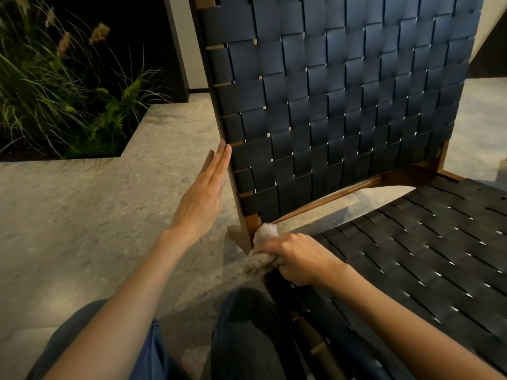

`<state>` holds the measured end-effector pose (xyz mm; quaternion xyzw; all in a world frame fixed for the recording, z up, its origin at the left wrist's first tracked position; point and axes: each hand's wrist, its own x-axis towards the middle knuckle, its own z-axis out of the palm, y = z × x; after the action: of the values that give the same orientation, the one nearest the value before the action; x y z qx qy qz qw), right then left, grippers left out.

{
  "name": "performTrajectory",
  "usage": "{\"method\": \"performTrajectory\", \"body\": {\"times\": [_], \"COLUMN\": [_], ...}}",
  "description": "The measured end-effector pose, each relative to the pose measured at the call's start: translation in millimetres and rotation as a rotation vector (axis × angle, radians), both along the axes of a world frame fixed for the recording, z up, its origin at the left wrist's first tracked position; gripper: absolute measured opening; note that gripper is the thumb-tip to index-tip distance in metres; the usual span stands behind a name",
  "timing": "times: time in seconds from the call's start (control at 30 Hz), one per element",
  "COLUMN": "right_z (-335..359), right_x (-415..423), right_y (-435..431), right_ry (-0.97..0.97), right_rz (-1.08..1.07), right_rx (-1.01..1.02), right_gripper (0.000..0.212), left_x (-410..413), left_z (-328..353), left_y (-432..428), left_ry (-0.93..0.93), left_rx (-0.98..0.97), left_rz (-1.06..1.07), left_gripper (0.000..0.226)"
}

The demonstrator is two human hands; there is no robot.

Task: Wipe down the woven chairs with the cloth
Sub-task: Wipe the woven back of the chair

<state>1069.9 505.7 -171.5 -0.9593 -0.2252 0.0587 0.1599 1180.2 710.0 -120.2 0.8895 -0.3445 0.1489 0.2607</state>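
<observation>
The floor (82, 215) is pale grey stone with small dark specks. A bright patch of light falls on it low on the left. A plant bed (33, 154) is cut into the floor, with 1 square corner. Tall thin grass (41, 78) with fluffy brown tops and green ferns (115, 113) grow in it. Behind them it is black. A dark post (172, 64) stands by a pale wall (196, 69).

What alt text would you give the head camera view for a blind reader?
A person's right hand grips a beige cloth against the lower wooden frame of a black woven chair; the flat left hand lies along the backrest edge.
</observation>
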Motion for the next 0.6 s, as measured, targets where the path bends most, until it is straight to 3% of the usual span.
{"method": "performTrajectory", "body": {"times": [0.23,0.4,0.5,0.6], "right_z": [-18,-6,-7,-21], "right_x": [-11,-17,-20,-21], "right_y": [8,0,1,6], "right_ry": [0.018,0.145,0.061,-0.109], "right_rz": [-0.08,-0.111,-0.142,-0.242], "right_rx": [0.051,0.102,0.144,0.215], "right_gripper": [0.058,0.039,0.033,0.044], "left_x": [-4,-10,-14,-18], "left_z": [-5,-5,-6,-8], "left_y": [-1,-5,-7,-7], "left_ry": [-0.025,0.005,-0.004,-0.052], "left_rx": [0.052,0.032,0.057,0.129], "left_rz": [0.012,0.016,0.026,0.059], "left_gripper": [0.074,0.077,0.075,0.072]}}
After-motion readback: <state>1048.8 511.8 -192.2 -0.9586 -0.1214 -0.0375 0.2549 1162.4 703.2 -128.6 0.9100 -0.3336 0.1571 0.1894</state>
